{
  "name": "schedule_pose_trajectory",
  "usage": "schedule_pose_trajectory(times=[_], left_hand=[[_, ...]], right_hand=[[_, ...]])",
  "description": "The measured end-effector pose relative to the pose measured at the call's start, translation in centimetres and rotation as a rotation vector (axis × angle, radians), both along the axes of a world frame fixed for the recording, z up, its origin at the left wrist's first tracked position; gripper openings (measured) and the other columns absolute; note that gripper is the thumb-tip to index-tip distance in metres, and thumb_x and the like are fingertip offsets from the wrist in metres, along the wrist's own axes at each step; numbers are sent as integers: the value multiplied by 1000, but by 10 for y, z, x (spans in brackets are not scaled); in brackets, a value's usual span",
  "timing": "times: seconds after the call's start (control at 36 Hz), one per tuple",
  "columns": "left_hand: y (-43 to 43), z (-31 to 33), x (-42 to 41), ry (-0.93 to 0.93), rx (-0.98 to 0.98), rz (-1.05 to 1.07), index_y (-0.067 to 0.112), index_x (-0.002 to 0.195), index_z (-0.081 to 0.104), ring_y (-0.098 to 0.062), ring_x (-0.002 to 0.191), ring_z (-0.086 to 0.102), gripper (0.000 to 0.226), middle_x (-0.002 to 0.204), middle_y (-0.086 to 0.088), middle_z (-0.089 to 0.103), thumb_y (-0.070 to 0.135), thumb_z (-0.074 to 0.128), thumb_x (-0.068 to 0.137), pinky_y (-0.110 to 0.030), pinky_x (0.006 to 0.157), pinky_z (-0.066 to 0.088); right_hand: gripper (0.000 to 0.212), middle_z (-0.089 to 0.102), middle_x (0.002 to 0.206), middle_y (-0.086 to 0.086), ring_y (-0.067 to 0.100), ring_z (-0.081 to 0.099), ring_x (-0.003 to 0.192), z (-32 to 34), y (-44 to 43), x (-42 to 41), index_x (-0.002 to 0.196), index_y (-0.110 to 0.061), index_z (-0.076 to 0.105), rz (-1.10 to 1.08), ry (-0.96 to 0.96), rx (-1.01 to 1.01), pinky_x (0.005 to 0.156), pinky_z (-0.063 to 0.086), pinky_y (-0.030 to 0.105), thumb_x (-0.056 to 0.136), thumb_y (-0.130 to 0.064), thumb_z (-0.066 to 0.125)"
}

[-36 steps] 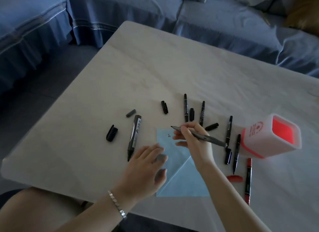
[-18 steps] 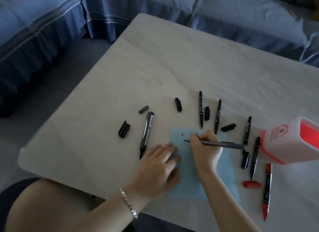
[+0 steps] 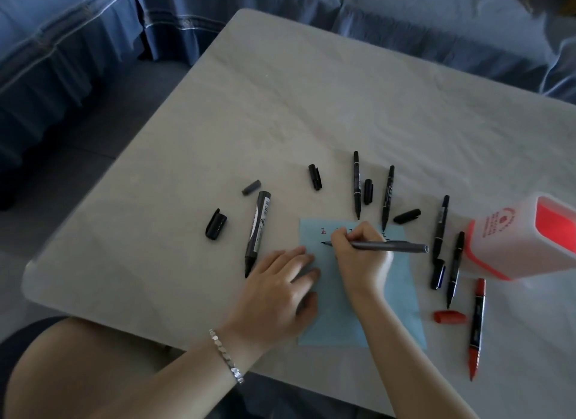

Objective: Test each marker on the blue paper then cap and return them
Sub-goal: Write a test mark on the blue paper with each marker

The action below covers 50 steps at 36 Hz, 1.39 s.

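Our right hand pinches a slim grey marker, tip on the light blue paper sheet; our left hand lies flat on its edge. Tipped pink-white plastic holder sits nearby on the grey bench.

Lowers grey marker in right hand from above the upper-left corner of blue paper down onto the sheet. Lays barrel flatter, toward frame right. Puts short dark stroke under red mark. Shows no diagonal fold in paper now.
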<state>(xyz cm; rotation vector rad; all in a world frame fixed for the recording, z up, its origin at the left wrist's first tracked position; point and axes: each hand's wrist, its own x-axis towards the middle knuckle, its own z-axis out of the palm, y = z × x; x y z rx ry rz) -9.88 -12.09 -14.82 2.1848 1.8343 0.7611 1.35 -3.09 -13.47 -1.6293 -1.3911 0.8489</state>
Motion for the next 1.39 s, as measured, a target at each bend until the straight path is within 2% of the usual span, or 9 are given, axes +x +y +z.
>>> schedule_pose_trajectory(times=[0.19,0.31,0.72,0.97,1.06,1.14,1.22,1.28,1.39], left_hand=[[0,0,0,2,-9,4,15,93,72,-20,109,62,28,106,-4,69,26,54,74,-30,96,38],[0,1,0,3,-11,3,15,92,72,-21,108,62,28,105,-4,69,26,54,74,-29,96,38],[1,2,1,1,-7,5,15,92,72,-20,108,62,29,105,-3,70,26,52,74,-30,95,38],[1,0,0,1,3,9,14,91,73,-21,107,63,29,104,-4,70,25,54,73,-29,95,38],[1,0,0,-3,14,12,14,90,73,-21,106,64,28,103,-4,70,25,54,72,-29,94,39],[2,-1,0,2,23,5,14,90,73,-21,105,64,28,102,-4,70,25,53,72,-29,94,39],[1,-1,0,10,19,-7,15,91,71,-19,106,63,27,103,-2,70,26,55,72,-27,96,38],[0,0,0,14,6,-14,15,93,70,-17,107,62,26,105,-1,69,26,56,74,-27,97,38],[-1,0,-1,9,-12,-12,15,96,69,-16,111,59,27,108,-1,67,27,55,76,-27,98,38]], right_hand=[[41,30,35,-6,7,29,40,1,-2,1,47,-17,32,-4,22,-3,40,23,16,69,-3,63],[39,28,43,-7,6,29,41,3,-2,-1,48,-15,33,-5,37,15,41,24,15,70,-1,62],[42,35,36,-8,7,29,40,-1,-1,1,46,-19,32,45,7,-3,43,24,18,69,-5,64],[42,32,37,-5,6,28,38,4,-3,1,47,-16,30,-57,74,21,37,22,13,70,2,60],[38,37,45,-4,4,34,41,7,-1,2,51,-16,37,-81,114,27,41,28,11,75,0,61],[31,48,49,-1,7,44,43,9,1,3,58,-20,45,-97,196,-14,48,39,22,79,-8,64],[31,49,33,-8,1,44,32,19,9,9,58,-15,49,-21,203,-47,39,37,13,80,-22,70],[30,51,32,-11,0,44,30,30,17,12,61,-14,53,74,160,-86,38,35,9,80,-30,69],[16,57,43,-8,0,48,39,50,42,16,71,-12,60,263,212,-262,43,41,8,86,-16,63]])
